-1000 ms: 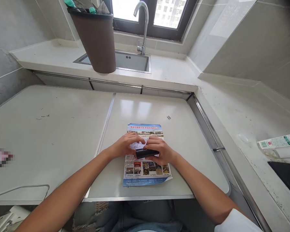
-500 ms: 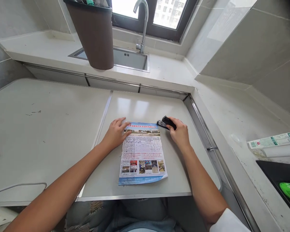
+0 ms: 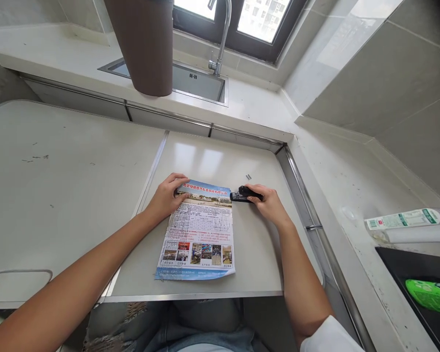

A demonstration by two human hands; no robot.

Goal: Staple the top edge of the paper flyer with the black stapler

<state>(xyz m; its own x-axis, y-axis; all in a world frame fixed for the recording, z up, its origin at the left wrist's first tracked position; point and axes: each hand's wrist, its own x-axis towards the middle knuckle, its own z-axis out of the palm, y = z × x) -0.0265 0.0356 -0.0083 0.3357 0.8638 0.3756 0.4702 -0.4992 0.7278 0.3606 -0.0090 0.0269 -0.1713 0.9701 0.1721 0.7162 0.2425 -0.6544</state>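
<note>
A printed leaflet (image 3: 201, 225) with blue bands, Chinese text and a row of photos lies on the white folding table. Its left edge is dotted with many small marks that look like staples. My left hand (image 3: 167, 194) grips the leaflet's upper left corner, thumb on top and fingers curled at the edge. On the other side, my right hand (image 3: 267, 200) is closed around a black stapler (image 3: 246, 194), whose front end meets the leaflet's upper right edge. Whether paper sits between its jaws is too small to tell. Loose staples (image 3: 248, 177) lie just behind the stapler.
Beyond the table, a brown bin (image 3: 148, 49) stands on the counter before a sink (image 3: 201, 90) and faucet (image 3: 218, 58). At right on the side counter are a clear package with a green-and-white label (image 3: 403, 220) and a green packet (image 3: 430, 296). Dark bits (image 3: 40, 157) dot the table's left half.
The leaflet has slid left and turned slightly, with my left hand on it. The stapler has come nearer me to the leaflet's right edge, uncovering the loose staples. The camera view has shifted too.
</note>
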